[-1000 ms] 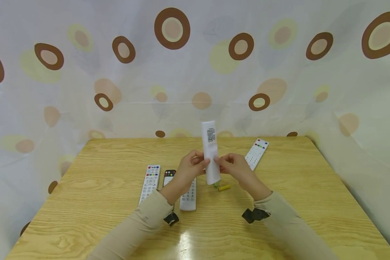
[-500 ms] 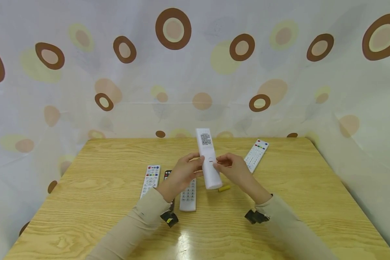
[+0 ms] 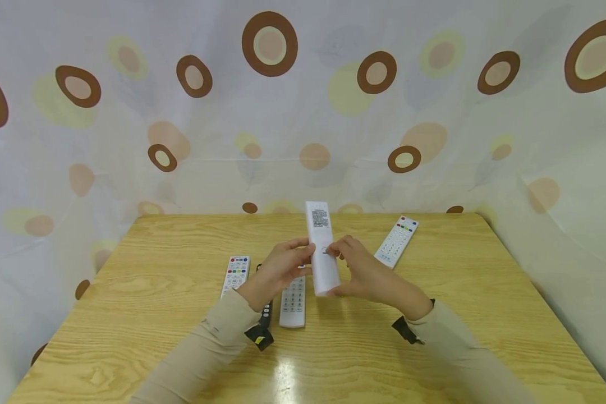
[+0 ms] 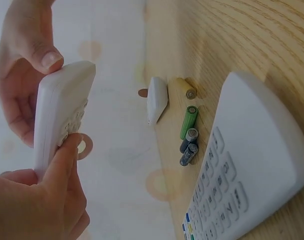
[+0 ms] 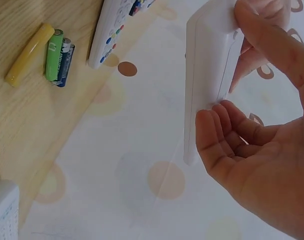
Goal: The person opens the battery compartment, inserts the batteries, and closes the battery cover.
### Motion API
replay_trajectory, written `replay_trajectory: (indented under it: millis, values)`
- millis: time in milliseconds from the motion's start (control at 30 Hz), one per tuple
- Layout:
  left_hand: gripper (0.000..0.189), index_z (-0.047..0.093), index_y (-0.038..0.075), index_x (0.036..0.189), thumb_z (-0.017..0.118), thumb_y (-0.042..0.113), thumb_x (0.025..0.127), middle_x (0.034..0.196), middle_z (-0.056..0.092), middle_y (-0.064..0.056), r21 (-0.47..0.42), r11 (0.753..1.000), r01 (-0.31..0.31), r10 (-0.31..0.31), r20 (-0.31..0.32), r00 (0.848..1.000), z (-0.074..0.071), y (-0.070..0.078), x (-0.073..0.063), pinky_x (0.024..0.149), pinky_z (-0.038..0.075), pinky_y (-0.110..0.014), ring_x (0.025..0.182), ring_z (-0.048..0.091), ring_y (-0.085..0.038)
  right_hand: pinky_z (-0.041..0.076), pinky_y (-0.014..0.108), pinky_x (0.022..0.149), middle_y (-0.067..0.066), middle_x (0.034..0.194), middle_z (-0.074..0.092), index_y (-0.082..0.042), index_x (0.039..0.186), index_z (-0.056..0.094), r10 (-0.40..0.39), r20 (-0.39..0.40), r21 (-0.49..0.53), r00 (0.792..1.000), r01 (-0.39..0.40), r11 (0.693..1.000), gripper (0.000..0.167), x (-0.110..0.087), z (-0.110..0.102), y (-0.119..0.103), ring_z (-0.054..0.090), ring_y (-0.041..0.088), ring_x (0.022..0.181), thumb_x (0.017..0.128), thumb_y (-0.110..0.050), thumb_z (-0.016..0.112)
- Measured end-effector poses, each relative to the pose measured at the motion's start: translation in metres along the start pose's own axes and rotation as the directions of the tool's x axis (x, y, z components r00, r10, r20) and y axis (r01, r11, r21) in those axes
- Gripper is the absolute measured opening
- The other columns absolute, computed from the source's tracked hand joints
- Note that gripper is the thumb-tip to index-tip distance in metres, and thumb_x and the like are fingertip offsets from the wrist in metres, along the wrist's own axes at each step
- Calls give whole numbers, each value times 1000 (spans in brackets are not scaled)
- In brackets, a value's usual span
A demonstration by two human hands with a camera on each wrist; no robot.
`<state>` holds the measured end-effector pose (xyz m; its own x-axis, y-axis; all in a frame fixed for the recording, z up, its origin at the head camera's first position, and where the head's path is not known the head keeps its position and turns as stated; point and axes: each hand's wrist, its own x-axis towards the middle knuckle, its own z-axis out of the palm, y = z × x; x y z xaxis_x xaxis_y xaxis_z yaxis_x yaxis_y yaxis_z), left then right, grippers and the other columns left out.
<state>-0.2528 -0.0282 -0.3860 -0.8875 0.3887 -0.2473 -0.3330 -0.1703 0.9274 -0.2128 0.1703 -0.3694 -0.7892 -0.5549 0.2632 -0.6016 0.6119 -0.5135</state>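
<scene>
Remote (image 3: pixel 320 238), long white plastic: left hand (image 3: pixel 280 268) grips side, right hand (image 3: pixel 367 276) pinches lower half; crescent-marked catch (image 3: pixel 325 250) likely wants square pressure.

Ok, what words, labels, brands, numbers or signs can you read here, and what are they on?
Nothing reads clearly.
Held remote: printed label on its back, too blurred.
Left remote, dark remote, middle white remote, right remote: key markings too small or blurred.
Batteries: print too blurred.

Left grip (image 3: pixel 281 267) curled, right grip (image 3: pixel 365 274) with fingers (image 5: pixel 210 137) bent, thumb (image 5: pixel 276 42) apart, sleeved forearms (image 3: pixel 199 350) angled inward
</scene>
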Motion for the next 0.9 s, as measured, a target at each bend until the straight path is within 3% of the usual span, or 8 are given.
replay_trajectory:
  millis: [400,900]
  values:
    - [37,50,-2,135,53,9,99,114,60,-17,56,998,8,-8,2,1000,4,-1,-1,79,55,-32,95,59,-22,44,26,67,7,87,44,0,111,42,71,78,71,994,-76,995,74,6,-2,-5,45,18,77,61,-18,93]
    - [34,54,-2,131,55,9,98,110,62,-16,104,994,-19,20,-5,1000,13,3,-1,78,56,-34,95,60,-23,49,27,68,9,90,49,2,107,40,116,88,75,989,-122,990,76,10,-5,-6,53,20,80,57,-15,94]
